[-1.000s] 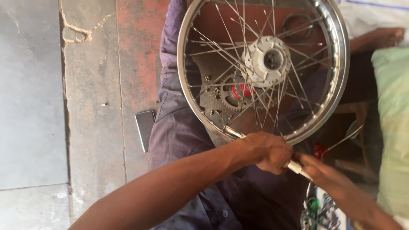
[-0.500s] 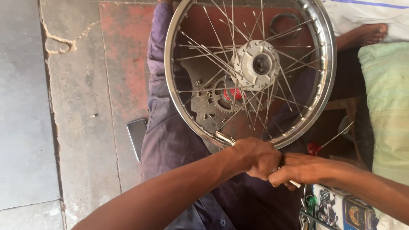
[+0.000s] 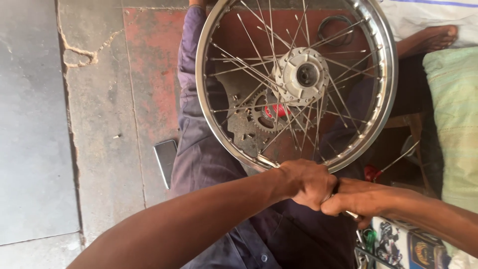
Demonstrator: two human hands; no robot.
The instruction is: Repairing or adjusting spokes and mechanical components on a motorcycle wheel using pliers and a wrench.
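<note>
Head view looks down on one large silver spoked metal wheel rim (image 3: 386,94), standing roughly upright over the person's lap, its lower edge right at the two hands. One round silver hub (image 3: 302,75) sits at its centre, with many thin steel spokes (image 3: 249,65) fanning out to the rim; they are too many and too crossed to count.

Two hands meet at the bottom of the rim, touching each other. The left hand (image 3: 306,183) is clenched in a fist, its grip closed on a thin silver metal tool (image 3: 268,161) whose end shows just beside the knuckles, lying against the rim. The right hand (image 3: 356,197) is also clenched, pressed against the left; a short bit of the same metal shows below it, but what exactly its grip encloses cannot be told.

Behind the spokes lies one dark toothed sprocket (image 3: 266,112) with a red centre. One flat grey rectangular phone-like slab (image 3: 165,162) rests on the concrete floor (image 3: 94,149) beside the purple-clothed leg (image 3: 199,159). One bare foot (image 3: 430,39) shows at upper right, next to one pale green striped cushion (image 3: 455,119).
</note>
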